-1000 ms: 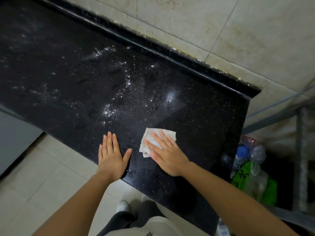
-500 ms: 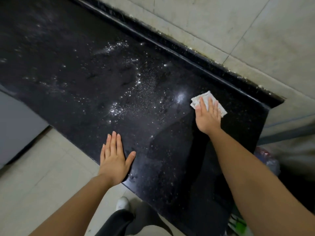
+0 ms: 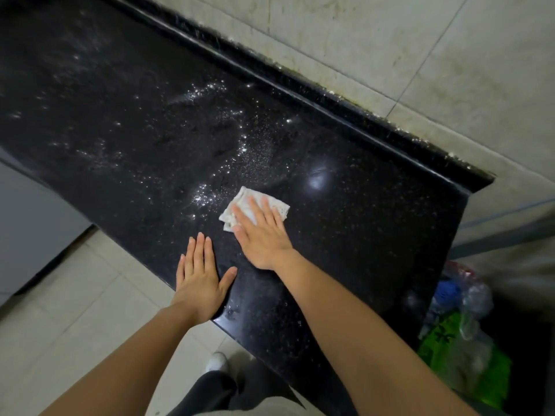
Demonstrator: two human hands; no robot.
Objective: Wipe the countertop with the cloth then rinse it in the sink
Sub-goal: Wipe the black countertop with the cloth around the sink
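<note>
A black speckled countertop (image 3: 375, 223) runs diagonally across the view, with glistening wet droplets over its middle. A small crumpled white cloth (image 3: 240, 205) lies on it near the front edge. My right hand (image 3: 261, 232) presses flat on the cloth with straight fingers, covering its near half. My left hand (image 3: 199, 280) rests flat on the counter's front edge, just left of the right hand, holding nothing. No sink is in view.
A raised black backsplash lip (image 3: 330, 106) borders the counter against the tiled wall (image 3: 405, 49). The counter ends at the right, where plastic bags and bottles (image 3: 459, 334) sit below. Light floor tiles (image 3: 75, 310) and a grey cabinet (image 3: 27, 223) lie at left.
My right hand has slid the cloth from near the back right of the counter toward the front, close to my left hand. The left hand has stayed put.
</note>
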